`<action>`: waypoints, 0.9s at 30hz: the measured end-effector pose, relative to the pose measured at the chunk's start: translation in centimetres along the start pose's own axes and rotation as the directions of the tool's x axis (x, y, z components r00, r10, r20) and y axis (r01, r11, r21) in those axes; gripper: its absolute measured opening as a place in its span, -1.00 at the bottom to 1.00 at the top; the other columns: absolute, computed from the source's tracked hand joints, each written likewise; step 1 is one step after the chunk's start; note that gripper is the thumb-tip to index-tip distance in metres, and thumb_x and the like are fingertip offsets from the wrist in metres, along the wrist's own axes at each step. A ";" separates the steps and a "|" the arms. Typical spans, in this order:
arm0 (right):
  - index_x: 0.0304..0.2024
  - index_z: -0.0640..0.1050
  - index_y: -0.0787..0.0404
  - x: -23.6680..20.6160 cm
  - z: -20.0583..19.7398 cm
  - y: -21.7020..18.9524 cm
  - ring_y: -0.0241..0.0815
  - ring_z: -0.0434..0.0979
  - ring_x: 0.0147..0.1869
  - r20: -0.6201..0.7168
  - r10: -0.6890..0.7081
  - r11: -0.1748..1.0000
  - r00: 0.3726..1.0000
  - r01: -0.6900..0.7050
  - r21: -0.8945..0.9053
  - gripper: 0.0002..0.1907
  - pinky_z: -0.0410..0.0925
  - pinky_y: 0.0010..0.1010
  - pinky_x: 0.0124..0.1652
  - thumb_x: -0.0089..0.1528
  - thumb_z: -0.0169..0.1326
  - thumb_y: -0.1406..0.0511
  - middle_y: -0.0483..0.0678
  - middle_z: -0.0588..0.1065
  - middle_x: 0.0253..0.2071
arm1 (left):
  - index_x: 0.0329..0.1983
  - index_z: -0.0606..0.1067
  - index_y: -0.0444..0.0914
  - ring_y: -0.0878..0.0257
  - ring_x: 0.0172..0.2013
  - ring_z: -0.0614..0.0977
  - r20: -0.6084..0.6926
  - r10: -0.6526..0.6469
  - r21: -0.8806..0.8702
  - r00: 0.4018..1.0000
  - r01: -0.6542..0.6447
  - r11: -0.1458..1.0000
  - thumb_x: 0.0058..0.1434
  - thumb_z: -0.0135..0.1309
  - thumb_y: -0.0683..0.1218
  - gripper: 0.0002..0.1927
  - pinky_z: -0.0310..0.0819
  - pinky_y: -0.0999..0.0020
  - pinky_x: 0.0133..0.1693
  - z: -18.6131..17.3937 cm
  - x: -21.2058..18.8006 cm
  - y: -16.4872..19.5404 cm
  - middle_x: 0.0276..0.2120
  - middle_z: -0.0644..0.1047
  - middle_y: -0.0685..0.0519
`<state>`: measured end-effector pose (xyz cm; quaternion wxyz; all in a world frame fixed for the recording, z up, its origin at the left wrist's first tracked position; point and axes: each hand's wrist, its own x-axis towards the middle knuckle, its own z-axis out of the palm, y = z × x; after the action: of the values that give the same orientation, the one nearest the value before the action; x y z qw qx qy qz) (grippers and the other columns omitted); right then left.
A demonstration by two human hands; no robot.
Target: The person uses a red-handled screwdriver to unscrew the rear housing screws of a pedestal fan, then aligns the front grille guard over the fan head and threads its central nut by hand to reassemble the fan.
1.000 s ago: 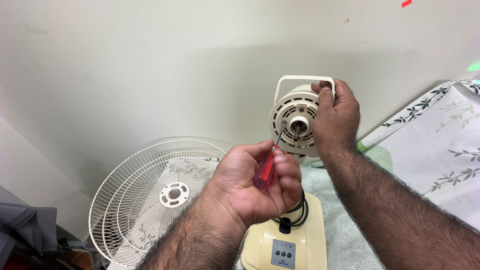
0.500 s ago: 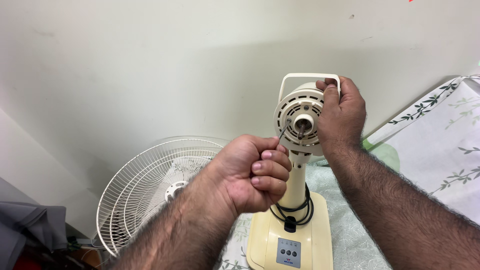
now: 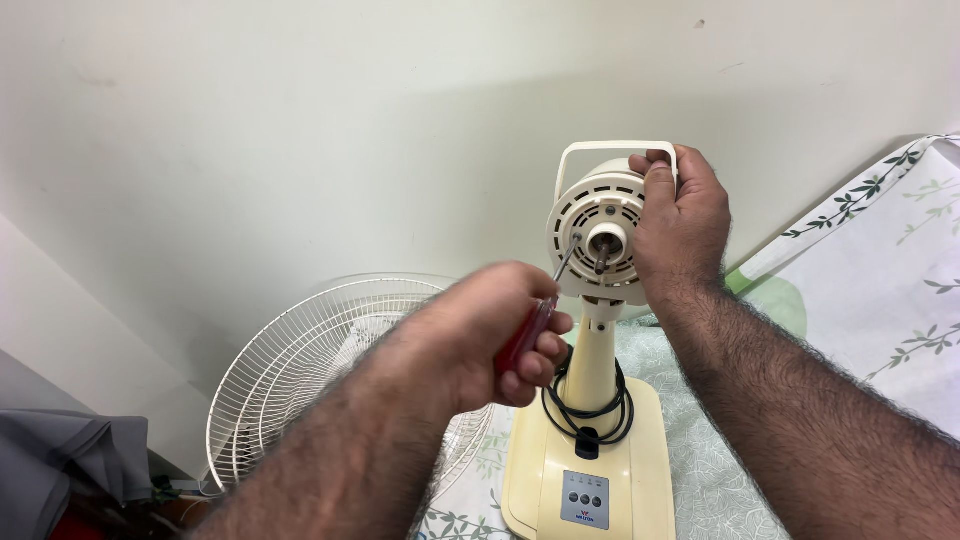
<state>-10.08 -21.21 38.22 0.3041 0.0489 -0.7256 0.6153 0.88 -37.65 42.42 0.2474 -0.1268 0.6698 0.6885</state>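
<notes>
A cream table fan stands in front of me with its grilles and blade off. Its round motor housing [image 3: 598, 215] faces me, and the shaft pokes out of the middle. My right hand [image 3: 683, 225] grips the housing's right side and the carry handle [image 3: 610, 150] at the top. My left hand [image 3: 488, 335] holds a red-handled screwdriver [image 3: 525, 335]. The metal tip of the screwdriver touches the housing's face at the left, just beside the shaft.
The fan's cream base [image 3: 590, 470] has a black cord [image 3: 588, 405] wound round the stem and a small button panel. A white wire fan grille [image 3: 300, 370] leans against the wall at the left. A leaf-patterned cloth [image 3: 880, 290] covers the surface at the right. Grey fabric [image 3: 60, 460] lies at the lower left.
My left hand has shifted and brought the screwdriver's tip up onto the housing's face. The right hand has stayed on the housing.
</notes>
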 end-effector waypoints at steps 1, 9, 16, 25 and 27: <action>0.07 0.48 0.19 0.1 0.0 0.0 -0.33 0.62 0.08 0.002 0.004 1.000 1.000 -0.004 0.006 -0.73 0.49 -0.39 0.06 0.45 -0.21 0.26 -0.11 0.60 -0.04 | -0.30 0.46 -0.33 0.46 -0.71 0.32 0.063 -0.032 -0.152 0.997 0.042 0.987 0.36 -0.28 0.00 -0.64 0.16 0.59 -0.75 -0.5 0.1 -0.2 -0.57 0.40 0.12; 0.06 0.49 0.18 0.1 0.1 -0.1 -0.34 0.61 0.09 -0.003 0.005 1.000 1.000 -0.005 -0.002 -0.73 0.48 -0.40 0.08 0.45 -0.20 0.25 -0.12 0.61 -0.04 | -0.27 0.41 -0.38 0.50 -0.68 0.42 0.347 0.200 -0.839 0.916 0.208 0.502 0.45 -0.08 -0.03 -0.70 0.25 0.67 -0.74 -1.1 2.0 -2.4 -0.48 0.55 -0.03; 0.05 0.48 0.18 0.0 0.0 -0.2 -0.34 0.61 0.08 0.005 0.002 1.000 1.000 -0.002 0.005 -0.73 0.48 -0.40 0.06 0.45 -0.21 0.26 -0.12 0.60 -0.04 | -0.38 0.33 -0.23 0.46 -0.72 0.29 0.433 0.267 -0.838 0.861 0.275 0.471 0.46 -0.18 -0.01 -0.70 0.03 0.57 -0.71 -0.3 2.5 -2.6 -0.60 0.39 0.18; 0.05 0.48 0.18 -0.1 0.1 -0.5 -0.34 0.62 0.08 -0.009 0.001 1.000 1.000 -0.001 0.001 -0.73 0.49 -0.42 0.05 0.46 -0.23 0.25 -0.11 0.60 -0.05 | -0.40 0.32 -0.17 0.52 -0.76 0.24 0.327 0.078 -0.406 0.942 0.066 0.911 0.42 -0.21 -0.06 -0.76 -0.01 0.63 -0.79 -0.7 0.6 0.2 -0.73 0.28 0.27; 0.05 0.48 0.19 -0.1 0.1 -0.4 -0.34 0.62 0.09 -0.008 -0.011 1.000 1.000 0.011 -0.005 -0.72 0.49 -0.42 0.06 0.46 -0.23 0.25 -0.10 0.60 -0.05 | -0.39 0.34 -0.19 0.50 -0.74 0.22 0.090 0.029 -0.041 0.996 -0.026 0.999 0.41 -0.19 -0.05 -0.76 0.04 0.59 -0.75 -0.1 -0.4 1.0 -0.72 0.29 0.25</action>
<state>-9.86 -21.47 38.49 0.3103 0.0496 -0.7257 0.6120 0.68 -37.80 43.44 0.2655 -0.0912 0.6459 0.7099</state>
